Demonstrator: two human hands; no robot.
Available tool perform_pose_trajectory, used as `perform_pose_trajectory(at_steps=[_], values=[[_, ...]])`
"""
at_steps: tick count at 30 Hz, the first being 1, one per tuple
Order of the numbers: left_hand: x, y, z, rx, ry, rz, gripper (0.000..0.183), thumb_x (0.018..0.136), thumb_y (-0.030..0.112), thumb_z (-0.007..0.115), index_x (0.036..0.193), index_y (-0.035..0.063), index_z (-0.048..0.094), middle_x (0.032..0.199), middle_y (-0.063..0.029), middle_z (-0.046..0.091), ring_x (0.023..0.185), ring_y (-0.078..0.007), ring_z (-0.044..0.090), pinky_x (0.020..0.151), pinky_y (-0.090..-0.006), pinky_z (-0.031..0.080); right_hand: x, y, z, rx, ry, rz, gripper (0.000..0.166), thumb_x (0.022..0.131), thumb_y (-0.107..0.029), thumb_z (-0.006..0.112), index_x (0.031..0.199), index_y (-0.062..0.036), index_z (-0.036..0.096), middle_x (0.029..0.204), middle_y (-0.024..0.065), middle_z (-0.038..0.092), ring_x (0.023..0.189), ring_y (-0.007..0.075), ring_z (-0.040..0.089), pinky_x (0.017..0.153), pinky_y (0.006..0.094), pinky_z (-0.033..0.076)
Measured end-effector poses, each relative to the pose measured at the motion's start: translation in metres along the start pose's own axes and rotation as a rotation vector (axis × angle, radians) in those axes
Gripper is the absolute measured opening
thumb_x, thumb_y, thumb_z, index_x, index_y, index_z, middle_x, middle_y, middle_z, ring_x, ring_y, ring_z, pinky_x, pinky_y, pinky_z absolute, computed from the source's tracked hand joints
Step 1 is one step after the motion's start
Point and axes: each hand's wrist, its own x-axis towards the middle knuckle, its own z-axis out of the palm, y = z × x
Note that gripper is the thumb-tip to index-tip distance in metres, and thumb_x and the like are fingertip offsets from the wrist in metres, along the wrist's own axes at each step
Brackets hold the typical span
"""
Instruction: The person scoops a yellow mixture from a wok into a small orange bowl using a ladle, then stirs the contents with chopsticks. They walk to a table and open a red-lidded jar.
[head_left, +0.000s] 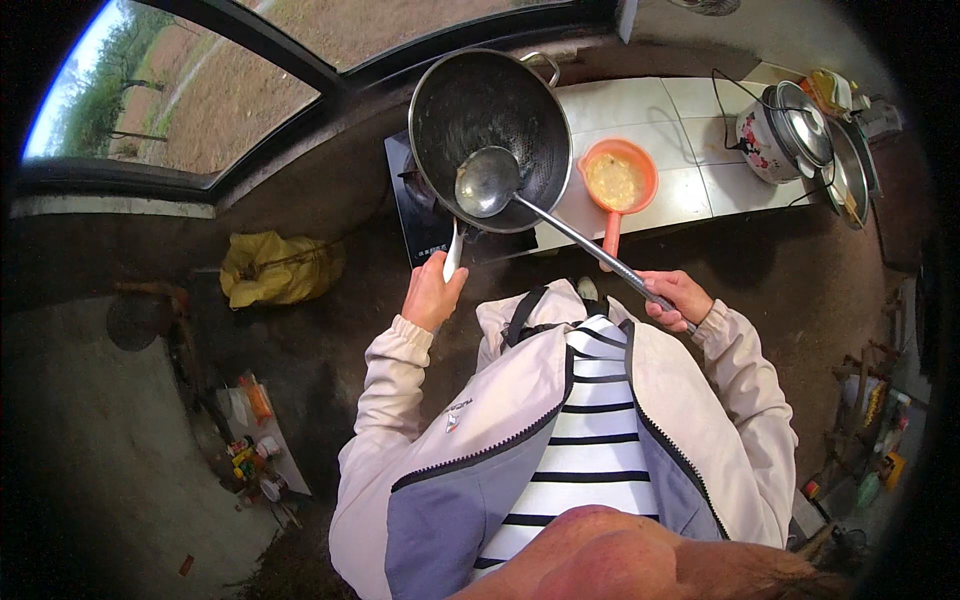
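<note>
My left hand (434, 291) grips the pale handle of a dark wok (491, 90), which is tilted over a black glass-topped stove (420, 225). In my right hand (675, 298) is the ribbed shaft of a long metal ladle (487, 181); its round bowl is inside the wok, near the rim closest to me. Right of the wok, an orange plastic dipper (621, 176) stands on the white tiled counter (682, 195), its handle towards me. It holds a yellowish, lumpy liquid, perhaps beaten egg.
A flowered pot or cooker (769, 139) with a metal lid stands at the counter's right end, with a black cord and metal basins beside it. A window spans the upper left. A yellow sack (277, 268) lies left of the stove. Shelves with bottles and packets are at both sides.
</note>
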Motion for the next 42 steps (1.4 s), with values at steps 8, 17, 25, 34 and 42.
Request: perform_pose_trajectory(at_steps=[8,17,25,34,42], values=[[-0.001,0.031,-0.015,-0.113,-0.044,-0.133,0.03,0.089,0.022,0.064,0.096,-0.0062,0.057,0.066,-0.0179,0.064,0.051,-0.026,0.065,0.048,-0.0392,0.05,-0.031,0.02,-0.006,0.012,0.157,-0.163,0.046,0.104,-0.019,0.047,0.149,-0.01,0.042,0.068,0.0032,0.054,0.041,0.0036,0.037,0.033,0.0185,0.029],[0.002,0.026,-0.012,-0.099,-0.048,-0.105,0.027,0.09,0.022,0.065,0.092,-0.0032,0.057,0.062,-0.0158,0.063,0.049,-0.0253,0.065,0.046,-0.0386,0.049,-0.068,0.077,-0.032,-0.325,0.707,-0.449,0.044,0.1,-0.015,0.056,0.143,-0.0097,0.052,0.065,-0.0012,0.053,0.042,0.0043,0.043,0.034,0.0221,0.035],[0.003,0.028,-0.015,-0.103,-0.071,-0.115,0.028,0.09,0.022,0.065,0.09,-0.004,0.054,0.062,-0.0173,0.063,0.049,-0.0255,0.065,0.045,-0.038,0.049,-0.051,0.108,-0.041,-0.698,0.944,-0.576,0.041,0.097,-0.013,0.061,0.137,-0.0065,0.059,0.06,-0.0016,0.056,0.053,0.0047,0.05,0.049,0.0251,0.042],[0.001,0.022,-0.011,-0.096,-0.027,-0.053,0.027,0.091,0.022,0.065,0.091,-0.0041,0.055,0.061,-0.0166,0.063,0.049,-0.0265,0.065,0.046,-0.038,0.049,-0.048,0.118,-0.041,-0.855,0.987,-0.637,0.04,0.095,-0.013,0.063,0.134,-0.0064,0.06,0.058,0.0038,0.052,0.051,0.0072,0.049,0.05,0.0277,0.043],[-0.002,0.03,-0.014,-0.109,-0.062,-0.12,0.027,0.091,0.021,0.064,0.092,-0.0043,0.055,0.061,-0.0157,0.063,0.05,-0.025,0.065,0.046,-0.038,0.049,-0.035,0.132,-0.052,-0.864,0.989,-0.628,0.04,0.094,-0.013,0.063,0.134,-0.006,0.061,0.058,0.0064,0.055,0.052,0.0077,0.052,0.05,0.0279,0.044]])
